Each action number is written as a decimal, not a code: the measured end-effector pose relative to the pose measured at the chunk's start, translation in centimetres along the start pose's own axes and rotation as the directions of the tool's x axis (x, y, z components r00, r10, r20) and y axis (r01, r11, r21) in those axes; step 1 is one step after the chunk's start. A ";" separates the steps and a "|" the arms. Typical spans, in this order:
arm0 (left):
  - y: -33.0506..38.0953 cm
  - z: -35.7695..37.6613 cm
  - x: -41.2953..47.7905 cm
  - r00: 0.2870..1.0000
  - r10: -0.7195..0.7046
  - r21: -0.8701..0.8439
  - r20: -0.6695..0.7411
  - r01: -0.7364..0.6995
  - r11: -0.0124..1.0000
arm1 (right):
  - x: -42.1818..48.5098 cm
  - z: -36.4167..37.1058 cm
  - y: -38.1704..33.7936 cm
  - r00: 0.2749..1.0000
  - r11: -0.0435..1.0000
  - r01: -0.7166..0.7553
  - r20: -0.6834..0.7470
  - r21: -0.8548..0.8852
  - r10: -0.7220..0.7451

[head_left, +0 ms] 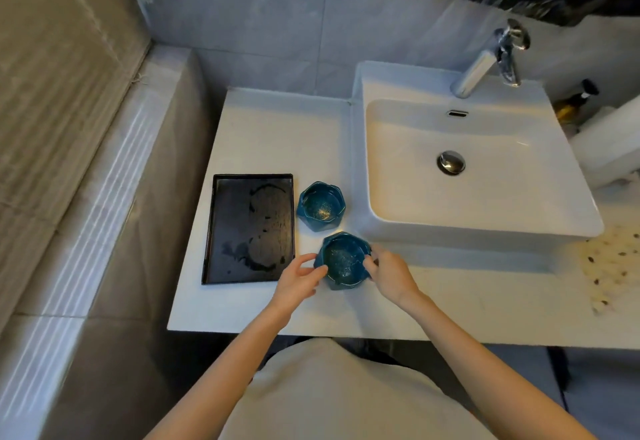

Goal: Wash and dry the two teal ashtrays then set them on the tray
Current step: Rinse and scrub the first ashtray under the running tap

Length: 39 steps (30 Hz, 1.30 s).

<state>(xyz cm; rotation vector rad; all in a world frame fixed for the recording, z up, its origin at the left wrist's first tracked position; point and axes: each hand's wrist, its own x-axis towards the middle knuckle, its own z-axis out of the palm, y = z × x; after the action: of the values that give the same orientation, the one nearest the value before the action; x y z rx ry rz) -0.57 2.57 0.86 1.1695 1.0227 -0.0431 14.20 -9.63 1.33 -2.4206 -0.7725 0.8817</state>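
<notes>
Grip from both sides: left hand (298,280) and right hand (388,273) curl round the near teal faceted ceramic ashtray (343,261) on the white counter (277,135), probably steadying it for the white basin (485,225). The far teal ashtray (320,206) stands beside the black rectangular tray (242,232).

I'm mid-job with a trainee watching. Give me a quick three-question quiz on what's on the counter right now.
1. True or false: the tray holds no ashtray.
2. The left hand and right hand together hold: A the near ashtray; B the tray; C nothing.
3. Fill in: the sink lies to the tray's ___ (left/right).

Key: 1 true; 2 A; 3 right.
</notes>
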 end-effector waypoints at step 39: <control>22.7 25.2 11.0 0.975 0.165 -0.394 -0.147 -0.211 0.895 | 18.6 -39.2 1.2 0.748 0.729 0.378 -0.276 -0.571 -0.604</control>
<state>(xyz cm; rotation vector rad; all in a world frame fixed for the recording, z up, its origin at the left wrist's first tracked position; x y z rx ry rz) 33.45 -1.72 10.54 0.8860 0.9525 0.3784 53.41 -7.11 19.76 -2.4411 -1.5044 -0.1227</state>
